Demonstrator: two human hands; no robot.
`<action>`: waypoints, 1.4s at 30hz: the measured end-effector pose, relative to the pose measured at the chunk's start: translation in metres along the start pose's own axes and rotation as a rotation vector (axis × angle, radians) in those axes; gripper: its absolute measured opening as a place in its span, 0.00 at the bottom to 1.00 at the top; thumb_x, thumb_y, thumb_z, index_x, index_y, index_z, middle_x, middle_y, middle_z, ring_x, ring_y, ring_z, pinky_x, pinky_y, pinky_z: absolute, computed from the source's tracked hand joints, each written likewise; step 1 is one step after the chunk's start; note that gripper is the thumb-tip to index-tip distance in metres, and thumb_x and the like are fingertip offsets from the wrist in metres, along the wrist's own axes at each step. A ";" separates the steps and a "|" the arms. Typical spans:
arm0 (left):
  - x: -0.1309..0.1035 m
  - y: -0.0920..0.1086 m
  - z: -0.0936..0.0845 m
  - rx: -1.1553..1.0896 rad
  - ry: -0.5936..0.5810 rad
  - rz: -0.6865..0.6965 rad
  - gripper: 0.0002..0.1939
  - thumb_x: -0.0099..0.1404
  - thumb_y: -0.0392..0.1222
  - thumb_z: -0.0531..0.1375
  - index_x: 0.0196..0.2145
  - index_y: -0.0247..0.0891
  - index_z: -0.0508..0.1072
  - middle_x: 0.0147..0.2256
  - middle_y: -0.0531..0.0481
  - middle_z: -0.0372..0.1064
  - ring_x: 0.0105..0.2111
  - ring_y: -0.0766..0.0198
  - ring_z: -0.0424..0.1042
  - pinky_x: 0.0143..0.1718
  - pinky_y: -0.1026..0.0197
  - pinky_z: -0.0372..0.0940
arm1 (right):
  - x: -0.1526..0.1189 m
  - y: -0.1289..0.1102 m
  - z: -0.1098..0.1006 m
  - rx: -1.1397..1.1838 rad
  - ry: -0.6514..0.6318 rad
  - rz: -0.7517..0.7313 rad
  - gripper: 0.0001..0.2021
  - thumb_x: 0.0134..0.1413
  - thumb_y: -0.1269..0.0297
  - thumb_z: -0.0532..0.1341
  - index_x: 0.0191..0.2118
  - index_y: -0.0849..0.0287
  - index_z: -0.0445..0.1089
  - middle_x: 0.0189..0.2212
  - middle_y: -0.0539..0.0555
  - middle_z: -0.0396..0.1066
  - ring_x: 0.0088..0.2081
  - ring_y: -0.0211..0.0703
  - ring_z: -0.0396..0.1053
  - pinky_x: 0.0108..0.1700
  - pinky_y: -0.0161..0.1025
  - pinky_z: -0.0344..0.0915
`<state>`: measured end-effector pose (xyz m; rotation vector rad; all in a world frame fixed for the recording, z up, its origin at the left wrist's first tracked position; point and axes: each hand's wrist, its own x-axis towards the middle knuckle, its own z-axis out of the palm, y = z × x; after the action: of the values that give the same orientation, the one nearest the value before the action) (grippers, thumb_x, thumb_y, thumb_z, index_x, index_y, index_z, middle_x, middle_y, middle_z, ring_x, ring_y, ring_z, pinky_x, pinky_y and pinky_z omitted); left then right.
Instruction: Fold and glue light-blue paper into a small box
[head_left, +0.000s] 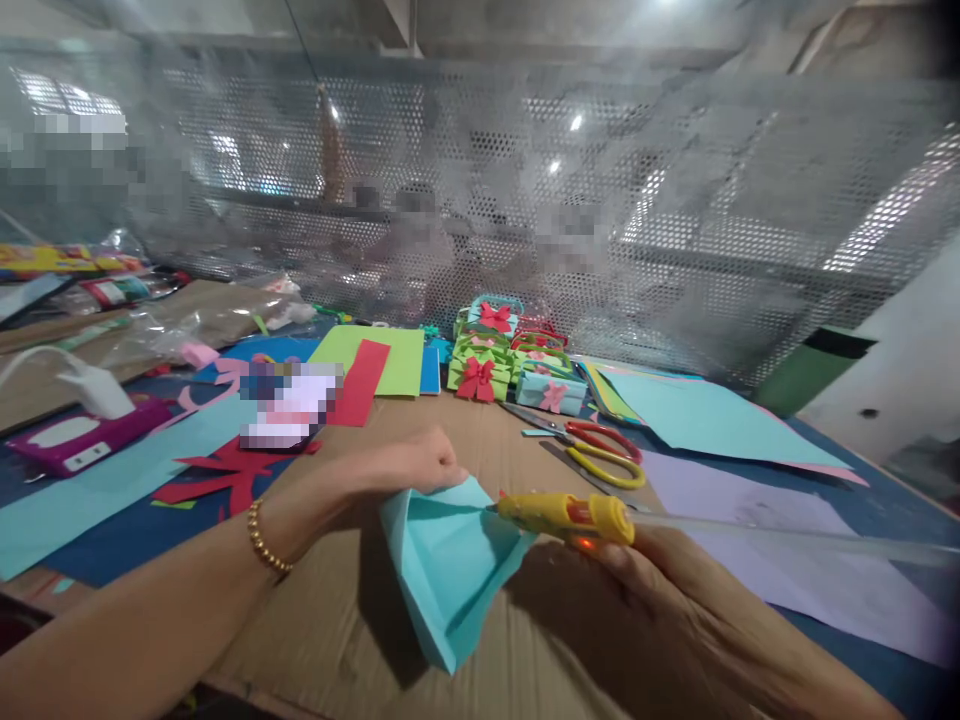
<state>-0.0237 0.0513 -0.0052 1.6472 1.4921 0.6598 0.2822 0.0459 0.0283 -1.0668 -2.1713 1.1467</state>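
A folded light-blue paper piece (450,570) stands tilted over the cardboard, its open side facing me. My left hand (426,462) is closed on its upper edge, with the fingertips partly hidden behind the paper. A yellow hot glue gun (559,513) is gripped in my right hand (637,570); a long clear glue stick sticks out of its back end, and an orange light glows on its underside. The gun's nozzle is at the upper part of the paper; whether it touches I cannot tell.
Scissors (600,445) with red and yellow handles lie behind the glue gun. Small paper bags with bows (480,375) stand at the back. Light-blue sheets (720,410) and a lilac sheet (780,540) are at right. A purple power strip (82,440) and red paper scraps (232,475) lie left.
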 end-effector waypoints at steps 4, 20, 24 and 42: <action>-0.005 0.002 -0.001 -0.027 -0.017 -0.044 0.22 0.53 0.49 0.64 0.12 0.39 0.58 0.15 0.57 0.47 0.17 0.70 0.45 0.21 0.60 0.36 | 0.000 -0.004 -0.007 -0.115 0.001 0.011 0.24 0.54 0.38 0.60 0.23 0.54 0.75 0.20 0.54 0.70 0.23 0.45 0.64 0.23 0.39 0.62; -0.011 0.006 0.003 -0.155 -0.002 0.000 0.23 0.55 0.49 0.63 0.12 0.40 0.58 0.14 0.57 0.49 0.18 0.70 0.48 0.20 0.61 0.39 | 0.005 -0.001 -0.003 -0.287 -0.052 0.016 0.25 0.63 0.42 0.53 0.27 0.56 0.73 0.23 0.51 0.69 0.25 0.40 0.63 0.26 0.34 0.61; -0.011 0.016 -0.002 -0.013 -0.084 -0.035 0.21 0.56 0.50 0.60 0.14 0.40 0.56 0.16 0.58 0.46 0.19 0.70 0.46 0.21 0.61 0.39 | 0.008 -0.002 -0.002 -0.312 -0.080 0.019 0.24 0.64 0.44 0.53 0.33 0.57 0.77 0.27 0.52 0.73 0.29 0.42 0.67 0.30 0.34 0.65; -0.013 0.018 -0.003 0.117 -0.100 0.007 0.20 0.61 0.49 0.56 0.16 0.39 0.58 0.17 0.56 0.49 0.20 0.69 0.48 0.22 0.61 0.41 | 0.008 -0.004 -0.002 -0.352 -0.077 -0.015 0.22 0.63 0.44 0.54 0.36 0.56 0.76 0.33 0.54 0.77 0.33 0.47 0.72 0.33 0.36 0.69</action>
<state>-0.0178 0.0395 0.0131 1.7482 1.4767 0.4945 0.2770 0.0522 0.0333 -1.1608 -2.5003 0.8268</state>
